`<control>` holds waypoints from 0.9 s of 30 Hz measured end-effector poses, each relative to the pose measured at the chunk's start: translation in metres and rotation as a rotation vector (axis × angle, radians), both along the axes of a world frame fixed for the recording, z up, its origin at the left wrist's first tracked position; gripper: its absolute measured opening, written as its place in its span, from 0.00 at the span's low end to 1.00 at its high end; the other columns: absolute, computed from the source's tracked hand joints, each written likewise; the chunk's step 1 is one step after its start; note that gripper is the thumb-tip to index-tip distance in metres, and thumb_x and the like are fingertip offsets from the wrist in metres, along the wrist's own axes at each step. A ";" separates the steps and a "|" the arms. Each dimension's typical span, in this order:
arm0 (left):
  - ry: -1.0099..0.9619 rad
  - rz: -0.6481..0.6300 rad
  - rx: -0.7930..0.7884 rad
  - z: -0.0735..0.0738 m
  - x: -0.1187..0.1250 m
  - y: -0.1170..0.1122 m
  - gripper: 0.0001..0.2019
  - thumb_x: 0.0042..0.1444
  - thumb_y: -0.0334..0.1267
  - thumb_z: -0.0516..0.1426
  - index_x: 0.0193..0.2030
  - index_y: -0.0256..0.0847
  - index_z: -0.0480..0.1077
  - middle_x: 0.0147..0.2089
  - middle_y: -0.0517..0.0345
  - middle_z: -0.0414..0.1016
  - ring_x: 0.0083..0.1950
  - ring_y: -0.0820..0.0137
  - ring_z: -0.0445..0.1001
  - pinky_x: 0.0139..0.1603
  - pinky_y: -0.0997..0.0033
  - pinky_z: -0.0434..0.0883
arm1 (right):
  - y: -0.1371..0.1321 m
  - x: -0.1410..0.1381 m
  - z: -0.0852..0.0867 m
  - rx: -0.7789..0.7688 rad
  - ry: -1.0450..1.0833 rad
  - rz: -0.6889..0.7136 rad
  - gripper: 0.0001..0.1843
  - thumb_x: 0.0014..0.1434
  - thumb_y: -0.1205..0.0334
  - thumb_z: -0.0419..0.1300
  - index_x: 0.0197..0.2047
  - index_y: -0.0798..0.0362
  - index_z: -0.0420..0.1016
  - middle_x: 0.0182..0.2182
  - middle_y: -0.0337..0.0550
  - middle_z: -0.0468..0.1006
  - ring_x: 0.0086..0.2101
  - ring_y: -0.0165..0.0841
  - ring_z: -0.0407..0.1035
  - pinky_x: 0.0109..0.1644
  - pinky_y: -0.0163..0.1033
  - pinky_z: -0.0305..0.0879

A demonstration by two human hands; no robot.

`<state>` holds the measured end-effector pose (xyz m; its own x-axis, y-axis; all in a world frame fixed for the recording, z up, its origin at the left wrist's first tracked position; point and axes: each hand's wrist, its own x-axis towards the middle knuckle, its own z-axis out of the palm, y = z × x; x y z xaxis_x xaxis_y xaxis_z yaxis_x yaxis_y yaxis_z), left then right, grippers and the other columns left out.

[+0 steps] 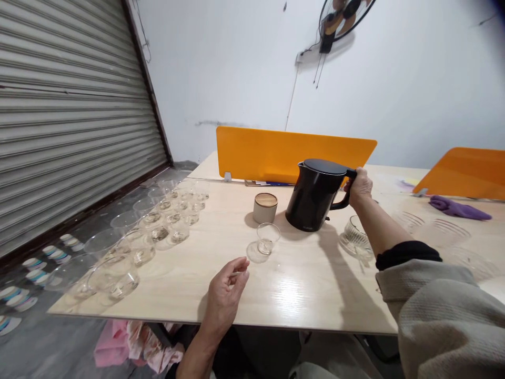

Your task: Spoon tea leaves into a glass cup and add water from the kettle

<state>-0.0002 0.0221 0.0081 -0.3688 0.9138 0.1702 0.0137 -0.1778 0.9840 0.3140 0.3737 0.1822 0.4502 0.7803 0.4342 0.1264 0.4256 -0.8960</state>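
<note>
Right hand [361, 189] grips black kettle [311, 197]; left hand [226, 289] curled

Right hand [361, 188] clenched, left hand [226, 289] loosely curled.

View: head-worn camera is looking out from above the near edge of the pale wood-grain table [303, 295]
Facing: is pointing forward and down, toward the far white painted wall [410, 89]
Nearness: is sitting close, framing the left hand [225, 295], right hand [361, 190] and glossy black kettle [313, 196]
Left: is catching a grey metal roller shutter [67, 121]
</note>
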 end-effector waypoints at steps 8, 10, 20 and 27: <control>0.073 0.026 0.010 -0.006 -0.004 0.002 0.22 0.65 0.51 0.61 0.60 0.43 0.74 0.61 0.46 0.79 0.59 0.60 0.79 0.61 0.59 0.75 | -0.077 -0.013 0.008 0.030 -0.267 -0.301 0.11 0.71 0.52 0.55 0.49 0.49 0.70 0.61 0.57 0.70 0.63 0.46 0.57 0.70 0.57 0.51; 0.131 0.052 0.013 -0.006 -0.006 0.003 0.22 0.67 0.51 0.59 0.62 0.43 0.72 0.64 0.45 0.76 0.61 0.60 0.78 0.63 0.57 0.75 | -0.119 -0.022 -0.016 0.161 -0.474 -0.214 0.20 0.73 0.46 0.52 0.61 0.45 0.69 0.67 0.51 0.67 0.66 0.49 0.56 0.72 0.59 0.49; 1.011 0.049 -0.127 0.011 -0.002 0.032 0.34 0.68 0.45 0.54 0.77 0.34 0.53 0.81 0.38 0.47 0.82 0.49 0.42 0.79 0.40 0.49 | -0.227 -0.072 -0.165 -0.014 -1.229 0.337 0.30 0.71 0.48 0.50 0.70 0.52 0.67 0.70 0.61 0.65 0.70 0.57 0.56 0.70 0.66 0.57; 1.103 -0.036 -0.300 0.010 0.005 0.047 0.35 0.72 0.50 0.48 0.79 0.31 0.49 0.82 0.39 0.40 0.83 0.52 0.37 0.81 0.42 0.39 | -0.219 -0.079 -0.177 -0.079 -1.336 0.321 0.36 0.72 0.44 0.46 0.74 0.56 0.60 0.69 0.62 0.66 0.69 0.55 0.58 0.72 0.64 0.53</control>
